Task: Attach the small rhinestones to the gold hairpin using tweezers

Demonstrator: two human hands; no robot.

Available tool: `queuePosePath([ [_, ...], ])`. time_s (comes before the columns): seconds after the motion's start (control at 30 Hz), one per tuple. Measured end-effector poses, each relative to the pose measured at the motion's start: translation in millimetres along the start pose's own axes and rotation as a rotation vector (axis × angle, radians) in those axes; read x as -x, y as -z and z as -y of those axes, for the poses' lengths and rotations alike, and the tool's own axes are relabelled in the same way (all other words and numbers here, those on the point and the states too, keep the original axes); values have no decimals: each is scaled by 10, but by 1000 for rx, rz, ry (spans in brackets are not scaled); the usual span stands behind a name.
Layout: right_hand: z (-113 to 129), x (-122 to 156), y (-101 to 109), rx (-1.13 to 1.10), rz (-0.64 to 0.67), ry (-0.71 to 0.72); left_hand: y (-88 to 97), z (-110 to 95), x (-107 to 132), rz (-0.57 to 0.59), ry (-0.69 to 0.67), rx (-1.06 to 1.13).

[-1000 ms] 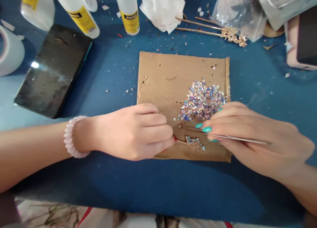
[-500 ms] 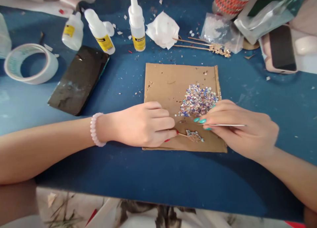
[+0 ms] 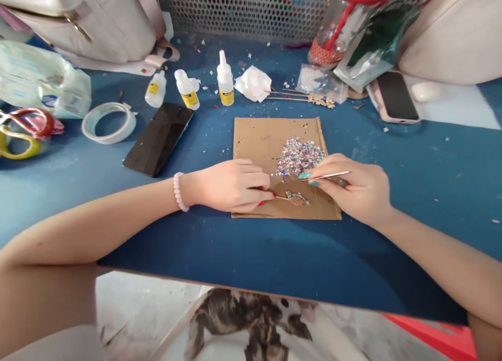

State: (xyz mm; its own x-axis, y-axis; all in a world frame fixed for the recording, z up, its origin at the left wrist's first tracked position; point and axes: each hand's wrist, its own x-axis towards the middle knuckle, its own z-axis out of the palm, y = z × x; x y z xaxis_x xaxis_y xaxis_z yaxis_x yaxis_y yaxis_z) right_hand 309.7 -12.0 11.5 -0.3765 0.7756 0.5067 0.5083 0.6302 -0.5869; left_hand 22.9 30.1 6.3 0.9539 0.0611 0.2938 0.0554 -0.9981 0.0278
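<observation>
My left hand rests on the cardboard, its fingers closed on the thin stem of a gold hairpin. The hairpin's flat ornament lies on the board, pointing right, with small bluish stones along its edge. My right hand pinches slim metal tweezers, held nearly level. Their tip points left, between the ornament and a heap of tiny multicoloured stone chips. Whether the tip holds a chip is too small to tell.
Glue bottles, crumpled tissue and more gold hairpins lie behind the board. To the left are a black phone, a tape roll and scissors. Another phone lies at right. A spotted animal is below the table edge.
The camera view has tilted up and drawn back, showing bags and a mesh panel behind. Both hands keep their holds; the tweezers now slope slightly, rear end up.
</observation>
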Motion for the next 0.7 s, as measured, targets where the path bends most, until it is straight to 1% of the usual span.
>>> queuePosePath([
  [0.17, -4, 81, -5, 11, -75, -62, 24, -59, 2, 13, -8, -34],
  [0.4, -87, 242, -78, -25, -227, -144, 92, -256, 22, 20, 49, -69],
  [0.57, -37, 301, -85, -53, -246, -155, 47, -302, 39, -26, 91, -23],
  [0.7, 2, 270, -96, -76, -229, -143, 27, -250, 60, -91, 61, 80],
])
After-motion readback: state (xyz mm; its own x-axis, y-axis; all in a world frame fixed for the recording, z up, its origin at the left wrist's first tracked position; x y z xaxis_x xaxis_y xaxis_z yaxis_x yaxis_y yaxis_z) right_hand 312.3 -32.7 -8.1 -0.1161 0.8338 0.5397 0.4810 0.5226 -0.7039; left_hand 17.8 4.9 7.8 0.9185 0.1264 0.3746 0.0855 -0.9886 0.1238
